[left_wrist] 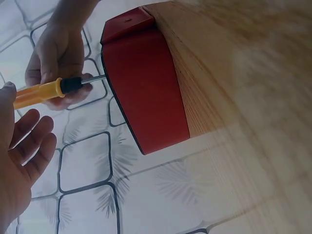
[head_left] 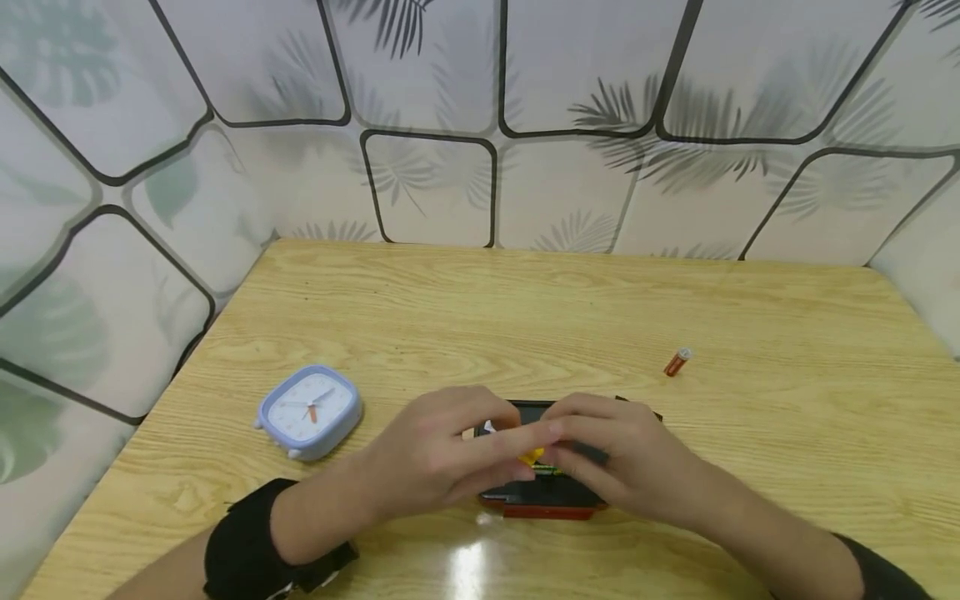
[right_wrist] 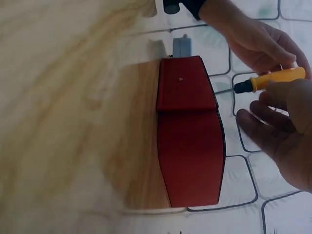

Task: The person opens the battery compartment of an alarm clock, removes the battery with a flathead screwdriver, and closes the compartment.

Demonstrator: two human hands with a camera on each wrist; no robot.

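A screwdriver (left_wrist: 39, 93) with a yellow handle, black collar and thin metal shaft points down at a black-topped, red-sided case (right_wrist: 190, 141) on the table. My left hand (head_left: 457, 450) pinches the upper end of the handle between thumb and index finger. From the other side, fingertips of my right hand (head_left: 622, 454) grip the same handle, with the other fingers spread loosely below. In the head view the hands meet over the case and cover most of the screwdriver; the tip is hidden. A green strip shows on the case top beneath the fingers.
A blue alarm clock (head_left: 311, 412) with a white face lies left of my left hand. An orange and silver battery (head_left: 677, 362) sits beyond my right hand. The wooden table (head_left: 450, 308) ends at a patterned backdrop (head_left: 435, 187).
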